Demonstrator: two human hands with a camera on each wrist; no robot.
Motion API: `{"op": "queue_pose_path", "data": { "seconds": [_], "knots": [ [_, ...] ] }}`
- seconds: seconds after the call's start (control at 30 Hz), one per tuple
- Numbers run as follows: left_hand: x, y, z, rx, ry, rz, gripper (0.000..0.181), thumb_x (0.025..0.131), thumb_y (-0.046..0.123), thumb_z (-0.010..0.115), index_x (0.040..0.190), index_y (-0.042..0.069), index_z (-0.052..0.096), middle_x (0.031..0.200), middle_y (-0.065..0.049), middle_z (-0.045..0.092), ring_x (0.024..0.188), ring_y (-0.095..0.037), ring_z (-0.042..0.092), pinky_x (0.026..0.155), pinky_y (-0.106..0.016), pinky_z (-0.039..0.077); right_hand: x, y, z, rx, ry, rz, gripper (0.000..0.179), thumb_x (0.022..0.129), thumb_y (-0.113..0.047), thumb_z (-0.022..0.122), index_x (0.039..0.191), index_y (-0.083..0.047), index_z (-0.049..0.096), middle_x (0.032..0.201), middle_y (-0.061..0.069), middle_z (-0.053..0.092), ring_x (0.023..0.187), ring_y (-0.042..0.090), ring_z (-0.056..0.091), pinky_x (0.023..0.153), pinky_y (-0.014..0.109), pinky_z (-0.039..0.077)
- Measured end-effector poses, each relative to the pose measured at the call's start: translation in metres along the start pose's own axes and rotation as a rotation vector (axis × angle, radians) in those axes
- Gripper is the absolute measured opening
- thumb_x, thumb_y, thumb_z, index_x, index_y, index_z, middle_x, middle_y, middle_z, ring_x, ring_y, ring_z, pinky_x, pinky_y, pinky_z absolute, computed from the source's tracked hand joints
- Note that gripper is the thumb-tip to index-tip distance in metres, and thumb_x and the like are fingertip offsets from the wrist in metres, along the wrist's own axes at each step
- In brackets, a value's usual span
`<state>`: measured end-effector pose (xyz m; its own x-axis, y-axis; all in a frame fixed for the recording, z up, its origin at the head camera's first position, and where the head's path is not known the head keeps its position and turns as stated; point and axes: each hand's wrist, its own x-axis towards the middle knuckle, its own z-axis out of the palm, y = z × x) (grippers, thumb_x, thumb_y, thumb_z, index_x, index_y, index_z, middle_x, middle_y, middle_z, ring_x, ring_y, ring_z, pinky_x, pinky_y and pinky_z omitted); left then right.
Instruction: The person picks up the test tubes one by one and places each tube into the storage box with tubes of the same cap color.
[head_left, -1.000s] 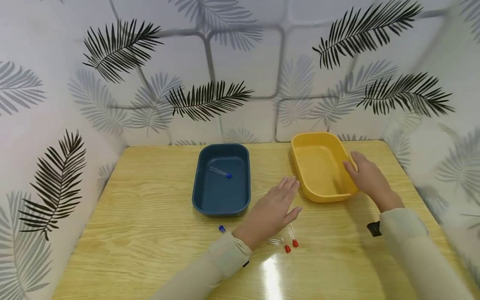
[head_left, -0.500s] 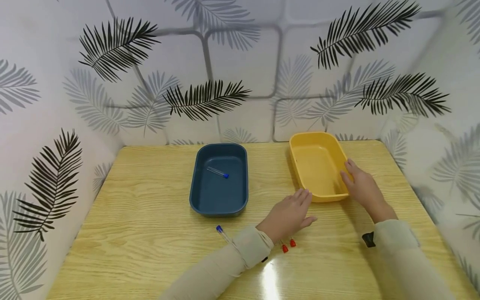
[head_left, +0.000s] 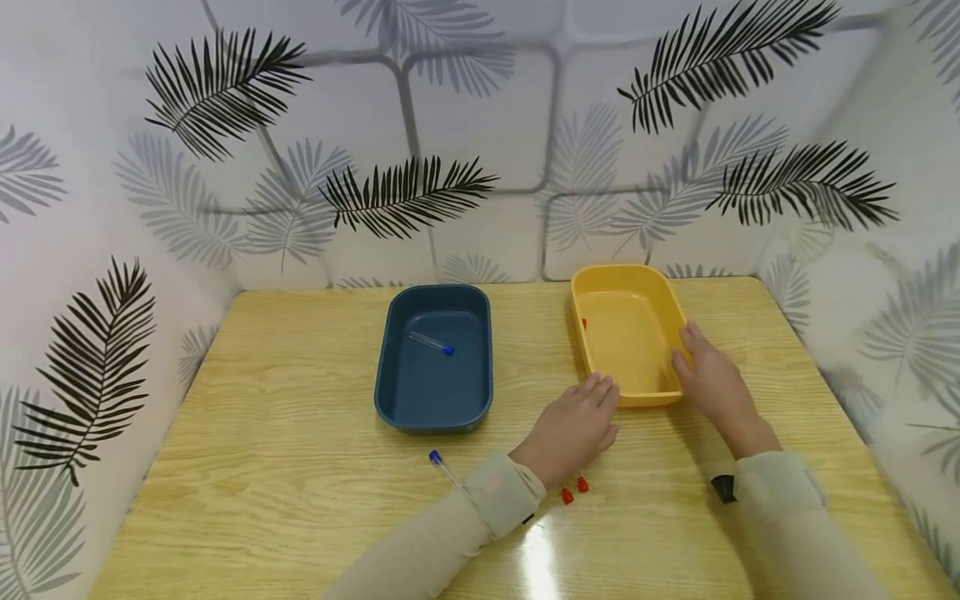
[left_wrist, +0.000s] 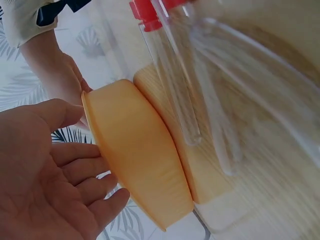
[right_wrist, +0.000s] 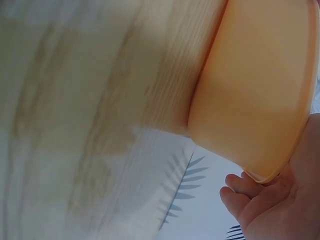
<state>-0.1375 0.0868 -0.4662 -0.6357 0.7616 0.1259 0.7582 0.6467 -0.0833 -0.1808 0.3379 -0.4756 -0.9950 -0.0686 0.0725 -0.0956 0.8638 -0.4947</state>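
Observation:
A yellow bin (head_left: 626, 333) stands at the back right, with a small red tip showing at its left inner wall. My left hand (head_left: 566, 429) is at its front left corner, fingers extended to the rim. The left wrist view shows that palm facing the bin, thumb apart from the fingers. On the opposite side my right hand (head_left: 716, 383) rests against the rim, its fingers lightly bent in the right wrist view. Just under my left hand lie clear test tubes (left_wrist: 172, 85) with red caps (head_left: 567, 496); the hand partly hides them in the head view.
A dark blue bin (head_left: 433, 392) stands left of the yellow one, with a blue-capped test tube (head_left: 431, 342) inside. Another blue-capped tube (head_left: 435, 457) lies before it, partly behind my left sleeve. A leaf-patterned backdrop (head_left: 480, 225) borders the wooden table (head_left: 262, 433) on its far side.
The yellow bin has turned slightly straighter, its front right corner shifting left with my right hand. My left hand has moved right to the rim. A red tip now shows inside the bin.

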Motion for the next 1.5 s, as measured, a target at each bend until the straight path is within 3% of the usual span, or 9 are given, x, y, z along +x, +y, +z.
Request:
{"op": "queue_pose_path", "data": {
  "seconds": [0.27, 0.5, 0.73, 0.97, 1.17, 1.37, 1.5],
  "knots": [
    [-0.009, -0.008, 0.001, -0.069, -0.018, -0.026, 0.049, 0.099, 0.035, 0.042, 0.140, 0.010, 0.041, 0.143, -0.004, 0.040, 0.133, -0.017, 0.032, 0.103, -0.028, 0.033, -0.005, -0.010, 0.008, -0.020, 0.052, -0.003, 0.054, 0.100, -0.024, 0.037, 0.141, 0.010, 0.027, 0.146, 0.027, 0.022, 0.128, 0.048, 0.028, 0.101, 0.057, 0.025],
    [-0.021, -0.015, 0.000, -0.116, 0.015, -0.033, 0.047, 0.099, 0.033, 0.043, 0.139, 0.009, 0.044, 0.141, -0.004, 0.043, 0.133, -0.016, 0.034, 0.103, -0.028, 0.032, -0.007, -0.021, 0.017, -0.012, 0.091, 0.008, 0.053, 0.099, -0.023, 0.039, 0.139, 0.011, 0.030, 0.145, 0.026, 0.026, 0.129, 0.045, 0.030, 0.102, 0.055, 0.026],
    [-0.029, -0.030, -0.006, -0.271, 0.023, -0.026, 0.045, 0.099, 0.033, 0.044, 0.136, 0.008, 0.048, 0.137, -0.006, 0.047, 0.130, -0.018, 0.038, 0.102, -0.028, 0.033, -0.007, -0.032, 0.025, -0.015, 0.123, 0.008, 0.052, 0.098, -0.023, 0.040, 0.138, 0.011, 0.033, 0.143, 0.026, 0.030, 0.129, 0.042, 0.032, 0.103, 0.053, 0.027],
    [-0.037, -0.046, -0.015, -0.383, -0.058, -0.032, 0.045, 0.100, 0.034, 0.041, 0.138, 0.009, 0.046, 0.140, -0.004, 0.045, 0.131, -0.016, 0.036, 0.105, -0.030, 0.030, -0.004, -0.044, 0.033, -0.029, 0.133, 0.011, 0.051, 0.097, -0.021, 0.042, 0.137, 0.011, 0.035, 0.142, 0.026, 0.033, 0.127, 0.042, 0.035, 0.101, 0.054, 0.030],
    [-0.047, -0.052, -0.017, -0.392, -0.090, -0.033, 0.044, 0.100, 0.030, 0.043, 0.139, 0.010, 0.044, 0.141, -0.005, 0.043, 0.132, -0.017, 0.035, 0.106, -0.031, 0.029, -0.003, -0.052, 0.035, -0.015, 0.117, -0.011, 0.052, 0.097, -0.024, 0.044, 0.137, 0.009, 0.037, 0.141, 0.025, 0.034, 0.125, 0.043, 0.037, 0.100, 0.054, 0.031],
    [-0.053, -0.059, -0.024, -0.328, -0.114, 0.011, 0.042, 0.099, 0.026, 0.045, 0.137, 0.008, 0.045, 0.140, -0.006, 0.044, 0.130, -0.019, 0.038, 0.105, -0.033, 0.031, -0.005, -0.052, 0.033, 0.052, 0.026, -0.039, 0.059, 0.099, -0.033, 0.043, 0.142, 0.005, 0.031, 0.146, 0.024, 0.026, 0.128, 0.043, 0.032, 0.101, 0.055, 0.028],
    [-0.058, -0.064, -0.025, -0.295, -0.133, 0.006, 0.043, 0.100, 0.027, 0.044, 0.138, 0.009, 0.044, 0.140, -0.006, 0.044, 0.131, -0.018, 0.037, 0.105, -0.033, 0.031, -0.006, -0.055, 0.036, 0.094, 0.003, -0.042, 0.063, 0.098, -0.038, 0.042, 0.143, 0.004, 0.028, 0.148, 0.023, 0.022, 0.131, 0.041, 0.028, 0.103, 0.055, 0.026]
  ]
}}
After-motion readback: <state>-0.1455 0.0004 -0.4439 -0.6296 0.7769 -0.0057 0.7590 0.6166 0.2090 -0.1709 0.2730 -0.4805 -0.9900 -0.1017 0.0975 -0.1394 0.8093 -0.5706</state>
